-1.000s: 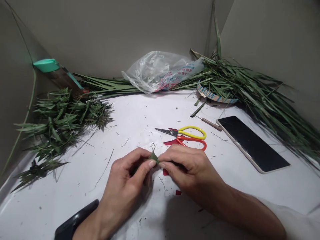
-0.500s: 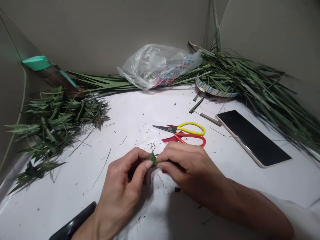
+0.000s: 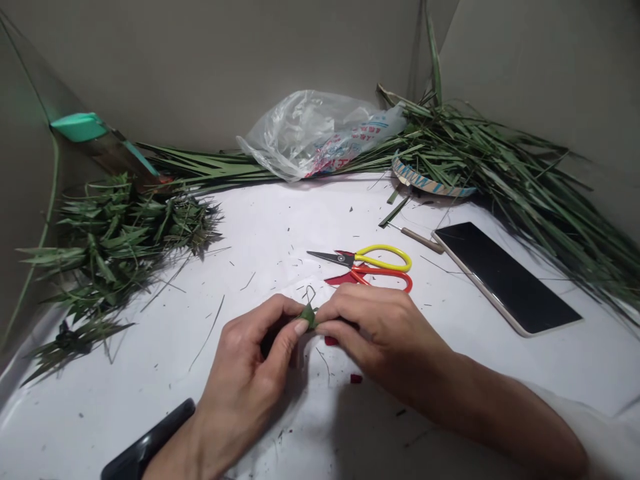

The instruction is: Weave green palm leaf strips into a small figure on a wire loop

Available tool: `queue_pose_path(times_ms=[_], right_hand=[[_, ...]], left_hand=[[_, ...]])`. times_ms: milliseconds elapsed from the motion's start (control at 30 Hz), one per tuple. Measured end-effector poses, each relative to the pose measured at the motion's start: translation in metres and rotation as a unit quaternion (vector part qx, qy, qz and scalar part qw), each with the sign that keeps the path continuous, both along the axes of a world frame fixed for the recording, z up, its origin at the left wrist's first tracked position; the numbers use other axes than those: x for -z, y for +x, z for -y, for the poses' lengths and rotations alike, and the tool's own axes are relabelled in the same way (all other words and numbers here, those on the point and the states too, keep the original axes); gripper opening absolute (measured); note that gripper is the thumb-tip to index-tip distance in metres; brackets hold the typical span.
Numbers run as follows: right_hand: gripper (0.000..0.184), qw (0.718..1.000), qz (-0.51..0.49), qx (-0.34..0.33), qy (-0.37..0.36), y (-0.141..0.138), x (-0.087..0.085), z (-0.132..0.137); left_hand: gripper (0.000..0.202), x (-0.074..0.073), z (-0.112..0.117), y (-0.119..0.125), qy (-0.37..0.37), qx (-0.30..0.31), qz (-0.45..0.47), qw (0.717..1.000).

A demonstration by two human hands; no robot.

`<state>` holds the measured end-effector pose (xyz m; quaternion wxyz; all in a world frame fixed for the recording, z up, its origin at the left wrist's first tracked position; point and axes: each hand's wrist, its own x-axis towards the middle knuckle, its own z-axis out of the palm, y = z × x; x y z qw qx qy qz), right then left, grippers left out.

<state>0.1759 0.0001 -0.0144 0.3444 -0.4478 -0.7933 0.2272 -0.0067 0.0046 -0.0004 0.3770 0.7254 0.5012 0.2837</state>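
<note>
A small folded piece of green leaf (image 3: 309, 316) is pinched between my two hands over the white tabletop. My left hand (image 3: 263, 357) grips it from the left with thumb and forefinger. From the other side, my right hand (image 3: 383, 330) pinches its right edge, fingertips close to the left thumb. A thin loop sticks up from the top of the leaf piece. Just beyond my right hand lie scissors (image 3: 345, 259) with one yellow and one red handle, on top of a red scrap (image 3: 341, 279). The underside of the leaf piece is hidden by my fingers.
Woven leaf pieces (image 3: 107, 247) are heaped at left, beside a teal-lidded bottle (image 3: 83, 127). Long leaf strips (image 3: 505, 160) and a plastic bag (image 3: 310, 133) lie along the back. A phone (image 3: 505, 277) and a thin-tipped tool (image 3: 420, 239) are at right; a black object (image 3: 150, 440) lies near my left wrist.
Both hands keep their pinch on the leaf piece, with only a very slight shift. The whole view has moved a little; the things on the table look unchanged.
</note>
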Motion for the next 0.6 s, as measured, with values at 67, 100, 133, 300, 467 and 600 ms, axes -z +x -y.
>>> queue_pose_path(times_ms=[67,100,133,300,467,600], right_hand=[[0.009,1.000,0.002,0.006,-0.023,0.0007,-0.0042,-0.0001],[0.009,0.999,0.004,0.010,-0.035,0.0010,-0.0061,0.0000],[0.008,0.999,0.004,0.013,-0.048,0.0014,-0.0078,0.0001],[0.012,0.998,-0.006,0.005,-0.058,0.0027,-0.0108,0.0001],[0.012,0.999,0.000,0.005,-0.040,0.0027,-0.0112,0.0013],[0.009,0.999,0.001,0.007,-0.046,0.0027,-0.0115,0.0020]], left_hand=[[0.017,-0.0011,0.0004,-0.0006,-0.006,-0.003,-0.002,1.000],[0.017,-0.0019,0.0004,-0.0009,-0.010,-0.004,-0.002,1.000],[0.018,-0.0029,0.0004,-0.0011,-0.015,-0.005,-0.001,1.000],[0.019,-0.0067,-0.0011,-0.0016,-0.049,0.012,0.017,0.999],[0.018,-0.0066,-0.0031,-0.0005,-0.046,0.039,0.027,0.998],[0.018,-0.0057,-0.0028,-0.0004,-0.020,0.052,0.026,0.998]])
